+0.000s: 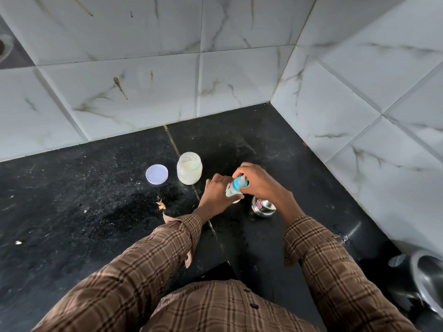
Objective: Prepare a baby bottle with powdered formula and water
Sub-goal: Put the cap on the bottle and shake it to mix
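A small baby bottle (232, 190) with a blue collar and a clear teat stands on the black counter (96, 212), near the corner. My left hand (215, 195) grips the bottle's body from the left. My right hand (256, 182) curls round the blue collar (238, 183) from the right. An open jar of pale formula powder (189, 168) stands just left of the hands. Its white lid (157, 174) lies flat further left. A small steel cup (263, 207) sits under my right wrist.
Marble-patterned tiled walls (167, 80) close the counter at the back and right, forming a corner. A dry leaf scrap (161, 205) lies on the counter left of my left wrist. A steel vessel (426, 283) shows at the lower right edge.
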